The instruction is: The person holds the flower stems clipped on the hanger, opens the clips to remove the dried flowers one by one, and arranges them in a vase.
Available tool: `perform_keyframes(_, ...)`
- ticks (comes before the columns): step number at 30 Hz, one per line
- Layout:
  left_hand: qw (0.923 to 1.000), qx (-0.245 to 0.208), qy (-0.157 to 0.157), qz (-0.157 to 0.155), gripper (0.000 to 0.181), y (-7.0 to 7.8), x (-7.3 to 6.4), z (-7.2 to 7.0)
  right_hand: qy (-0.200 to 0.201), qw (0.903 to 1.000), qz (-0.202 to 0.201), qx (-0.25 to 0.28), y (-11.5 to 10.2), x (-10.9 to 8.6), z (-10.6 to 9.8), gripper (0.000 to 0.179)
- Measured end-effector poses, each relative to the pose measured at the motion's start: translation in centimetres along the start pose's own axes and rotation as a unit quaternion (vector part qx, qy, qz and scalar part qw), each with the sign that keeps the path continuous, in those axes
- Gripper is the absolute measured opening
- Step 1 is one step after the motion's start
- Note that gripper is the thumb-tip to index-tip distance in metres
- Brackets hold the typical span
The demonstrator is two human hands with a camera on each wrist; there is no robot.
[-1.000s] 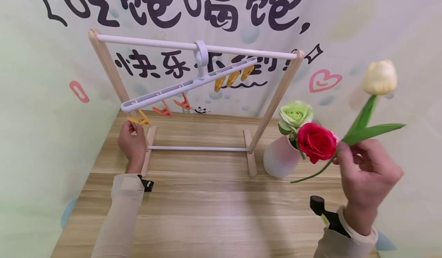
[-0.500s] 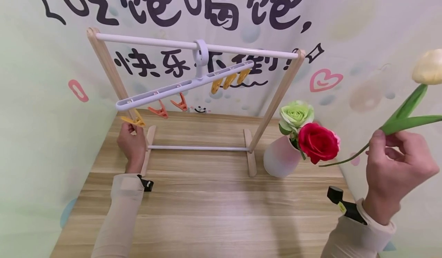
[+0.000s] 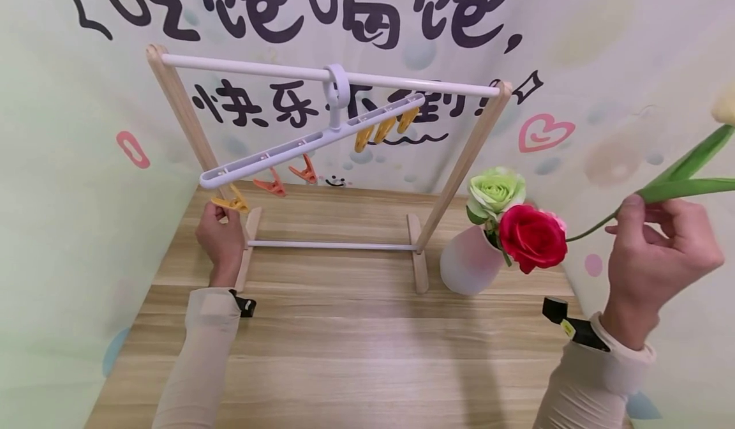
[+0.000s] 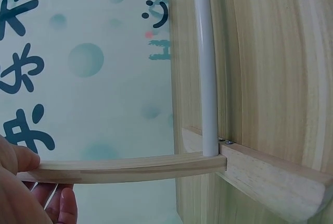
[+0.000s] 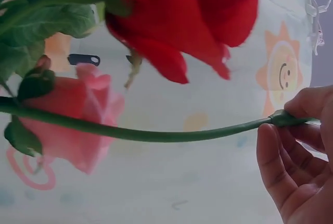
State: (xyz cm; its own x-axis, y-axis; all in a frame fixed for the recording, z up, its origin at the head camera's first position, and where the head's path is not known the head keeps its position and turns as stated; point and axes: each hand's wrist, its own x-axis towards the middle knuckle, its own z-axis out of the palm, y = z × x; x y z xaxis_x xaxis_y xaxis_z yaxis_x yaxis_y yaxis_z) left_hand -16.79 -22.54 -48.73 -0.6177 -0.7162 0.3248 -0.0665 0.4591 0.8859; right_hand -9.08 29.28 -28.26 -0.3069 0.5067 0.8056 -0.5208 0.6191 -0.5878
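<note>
My left hand (image 3: 221, 240) grips the left wooden post (image 3: 186, 116) of a small drying rack, low down, partly behind a yellow clip. In the left wrist view the thumb and fingers lie either side of that post (image 4: 125, 169). At the right, my right hand (image 3: 660, 263) pinches an artificial white tulip (image 3: 686, 167) by its stem, just below the leaves. Its bloom is partly cut off by the frame edge. In the right wrist view the curved green stem (image 5: 171, 136) runs under a red rose (image 5: 192, 21) and across a pink rose (image 5: 73, 114).
A pink-and-white vase (image 3: 467, 263) holding a green rose (image 3: 496, 193) and the red one stands right of the rack. A lilac clip hanger (image 3: 275, 154) hangs from the white top rod (image 3: 247, 67), with yellow and orange clips (image 3: 307, 170). Printed cloth backs the wooden table (image 3: 344, 352).
My right hand has moved right with the tulip, then slightly back and up; the stem now reaches the red rose's edge. The hanger swings a little. My left hand stays put.
</note>
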Motion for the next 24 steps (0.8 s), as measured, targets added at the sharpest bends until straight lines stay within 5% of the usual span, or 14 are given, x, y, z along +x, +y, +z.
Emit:
perform_keyframes(10, 0.9999, -0.007, -0.005, 0.009, 0.021, -0.1, 0.0, 0.0, -0.099, 0.9938, 0.043, -0.028, 2.0, -1.7, 0.3, 0.018)
perform_keyframes(17, 0.9999, -0.010, 0.005, 0.012, 0.022, -0.1, 0.0, 0.0, -0.209, 0.9679, 0.052, -0.129, 4.5, -2.8, -0.3, 0.019)
perform_keyframes(24, 0.9998, -0.014, 0.011, 0.010, 0.024, -0.1, -0.1, 0.1, -0.270, 0.9490, 0.047, -0.156, 5.5, -3.1, -0.7, 0.025)
